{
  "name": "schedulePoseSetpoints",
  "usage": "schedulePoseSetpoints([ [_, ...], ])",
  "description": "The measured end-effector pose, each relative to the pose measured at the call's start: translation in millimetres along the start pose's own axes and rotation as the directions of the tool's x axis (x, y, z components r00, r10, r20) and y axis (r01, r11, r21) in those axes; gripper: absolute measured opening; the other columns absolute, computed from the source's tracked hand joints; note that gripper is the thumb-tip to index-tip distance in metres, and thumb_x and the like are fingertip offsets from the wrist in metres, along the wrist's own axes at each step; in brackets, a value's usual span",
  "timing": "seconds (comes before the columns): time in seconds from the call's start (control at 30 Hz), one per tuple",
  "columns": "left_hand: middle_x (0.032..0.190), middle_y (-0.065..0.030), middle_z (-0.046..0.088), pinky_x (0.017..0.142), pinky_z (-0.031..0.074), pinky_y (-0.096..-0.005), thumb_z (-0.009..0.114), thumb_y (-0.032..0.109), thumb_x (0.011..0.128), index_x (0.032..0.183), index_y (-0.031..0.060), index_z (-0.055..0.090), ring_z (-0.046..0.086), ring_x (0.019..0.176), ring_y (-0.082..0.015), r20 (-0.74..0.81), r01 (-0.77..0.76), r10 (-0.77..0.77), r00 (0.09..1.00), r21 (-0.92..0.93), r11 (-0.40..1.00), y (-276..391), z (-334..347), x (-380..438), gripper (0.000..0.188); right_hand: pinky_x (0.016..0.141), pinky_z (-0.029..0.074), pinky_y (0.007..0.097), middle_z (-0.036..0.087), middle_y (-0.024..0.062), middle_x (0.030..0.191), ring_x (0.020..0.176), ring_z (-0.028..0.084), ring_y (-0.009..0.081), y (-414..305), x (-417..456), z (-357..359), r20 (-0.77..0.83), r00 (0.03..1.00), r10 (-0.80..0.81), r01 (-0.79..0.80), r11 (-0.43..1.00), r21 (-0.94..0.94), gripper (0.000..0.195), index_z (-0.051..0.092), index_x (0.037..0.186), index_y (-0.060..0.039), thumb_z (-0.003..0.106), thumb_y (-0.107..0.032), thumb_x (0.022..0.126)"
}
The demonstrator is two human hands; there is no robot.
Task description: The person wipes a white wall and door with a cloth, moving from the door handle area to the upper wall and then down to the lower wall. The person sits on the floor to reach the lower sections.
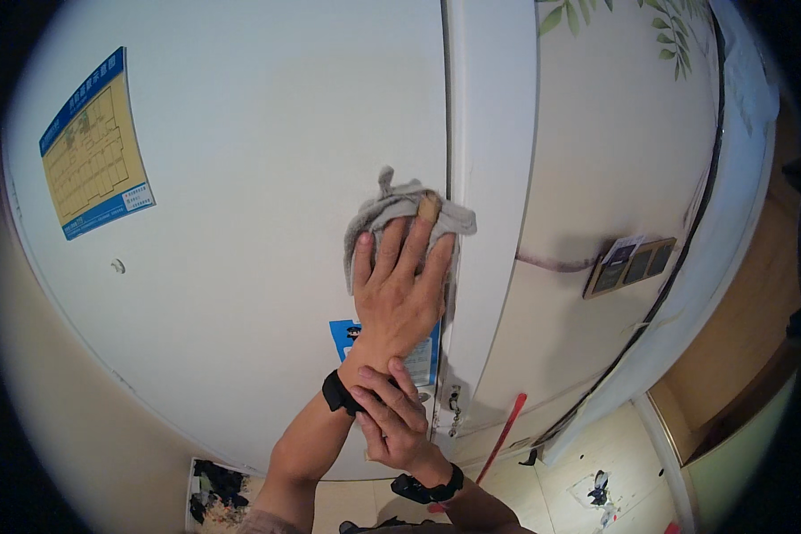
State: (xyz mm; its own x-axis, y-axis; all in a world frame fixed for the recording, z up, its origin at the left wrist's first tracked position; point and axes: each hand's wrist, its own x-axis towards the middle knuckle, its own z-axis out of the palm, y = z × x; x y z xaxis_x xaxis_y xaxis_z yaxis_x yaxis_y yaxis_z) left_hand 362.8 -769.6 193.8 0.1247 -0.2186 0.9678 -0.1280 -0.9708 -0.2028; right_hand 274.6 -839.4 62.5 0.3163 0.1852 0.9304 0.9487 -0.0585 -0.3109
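My left hand [400,287] presses a crumpled grey cloth [400,203] against a white door [253,200], close to its right edge. The fingers are spread over the cloth, and one fingertip has a tan wrapping. A black wristband [338,392] sits on my left wrist. Over that wristband lies my right hand [400,417], its fingers bent around the strap and wrist. Another black band with a device [427,490] is on my right wrist. Behind my left wrist, a blue notice [422,364] on the door is partly covered.
A yellow and blue floor-plan sheet [97,147] is fixed to the door. Right of the white frame [494,167] is a switch panel [631,267]. A door chain [454,414] hangs low, near a red stick [502,437]. Debris fills a tray [192,477]; litter [598,487] lies on the floor.
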Motion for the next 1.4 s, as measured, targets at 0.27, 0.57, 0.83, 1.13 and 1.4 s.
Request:
schedulePoseSetpoints([
  [0.27,0.137,-0.0155,0.066,0.110,0.037,-0.0532,0.059,0.004,0.084,0.098,0.0106,0.069,0.061,0.120,-0.0360,-0.034,-0.038,0.031,0.999,-0.244,0.969,-3.8,1.4,-67.2,0.018,0.114,0.043,0.0478,0.062,0.0126,0.140,0.142,0.047,0.0336,-0.8,-24.6,1.8,0.098,0.990,0.103,-0.101,0.995,-0.024,0.034,0.070,0.127,-0.0008,0.065,-0.004,0.093],
  [0.57,0.148,-0.0171,0.056,0.114,0.019,-0.0714,0.067,0.015,0.091,0.121,0.0221,0.068,0.043,0.137,-0.0514,0.036,-0.055,0.070,0.997,-0.304,0.951,56.4,28.0,-36.4,0.031,0.109,0.047,0.0465,0.072,0.0121,0.121,0.131,0.057,0.0360,-4.6,-10.4,-40.7,-0.119,0.987,0.108,-0.122,0.986,-0.117,0.018,0.076,0.106,0.0001,0.067,-0.003,0.091],
  [0.83,0.150,-0.0141,0.055,0.113,0.025,-0.0639,0.072,0.020,0.081,0.121,0.0251,0.070,0.047,0.126,-0.0462,0.036,-0.029,0.033,0.999,-0.104,0.994,79.0,41.7,-34.7,0.040,0.111,0.047,0.0487,0.071,0.0123,0.122,0.129,0.056,0.0388,16.4,-24.1,-50.3,-0.134,0.986,0.099,-0.119,0.981,-0.151,0.018,0.075,0.105,0.0002,0.067,0.000,0.089],
  [1.13,0.155,-0.0180,0.049,0.111,0.036,-0.0664,0.068,0.014,0.083,0.114,0.0158,0.072,0.044,0.136,-0.0539,-0.194,-0.098,0.071,0.978,-0.132,0.986,58.3,41.9,78.7,0.031,0.112,0.045,0.0491,0.067,0.0146,0.134,0.136,0.053,0.0395,4.5,12.6,-68.4,-0.216,0.976,0.028,-0.055,0.991,-0.123,0.027,0.071,0.117,-0.0045,0.066,0.000,0.090],
  [1.4,0.158,-0.0159,0.046,0.110,0.038,-0.0674,0.067,0.012,0.085,0.119,0.0163,0.070,0.045,0.137,-0.0526,-0.233,-0.086,0.082,0.969,-0.006,0.996,61.6,39.4,96.1,0.034,0.096,0.057,0.0488,0.074,0.0167,0.115,0.115,0.068,0.0366,-12.1,-12.8,-76.2,-0.333,0.942,0.033,-0.028,0.999,0.021,0.023,0.068,0.111,-0.0010,0.064,0.005,0.090],
])
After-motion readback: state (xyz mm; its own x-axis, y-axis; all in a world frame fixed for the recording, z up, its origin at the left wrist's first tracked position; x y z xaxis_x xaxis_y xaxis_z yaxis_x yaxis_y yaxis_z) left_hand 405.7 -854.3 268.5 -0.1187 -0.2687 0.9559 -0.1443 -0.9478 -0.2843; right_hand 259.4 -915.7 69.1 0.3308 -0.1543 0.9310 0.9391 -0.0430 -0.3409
